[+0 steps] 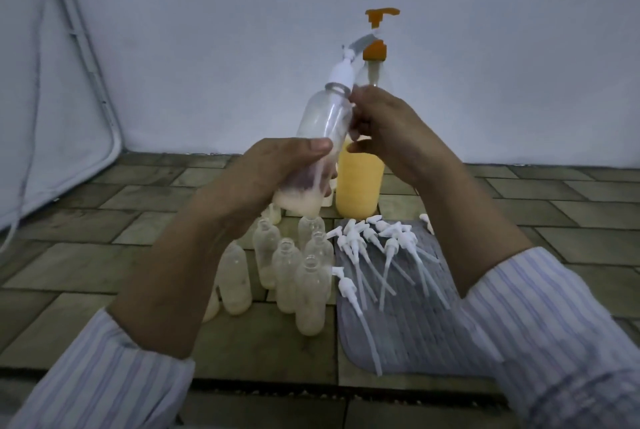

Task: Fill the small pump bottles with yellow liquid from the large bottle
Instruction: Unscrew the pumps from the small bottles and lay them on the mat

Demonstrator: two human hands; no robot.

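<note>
Brown floor tiles (104, 207) under a pale wall carry everything. Left hand (273, 169) grips a small bottle (322, 123), tilted, a little pale liquid pooled at its base; right hand (384, 123) has its fingers (356, 101) pinching near the neck under the white pump top (341, 73). Behind stands the large bottle (360, 186), yellow liquid in its lower part, orange pump (375, 33). Near, open bottles (287, 276) cluster left of loose pumps (377, 255) on a grey mat (408, 324). Best to hold the bottle steady and turn the collar squarely, so nothing spills. No readable labels.
</note>
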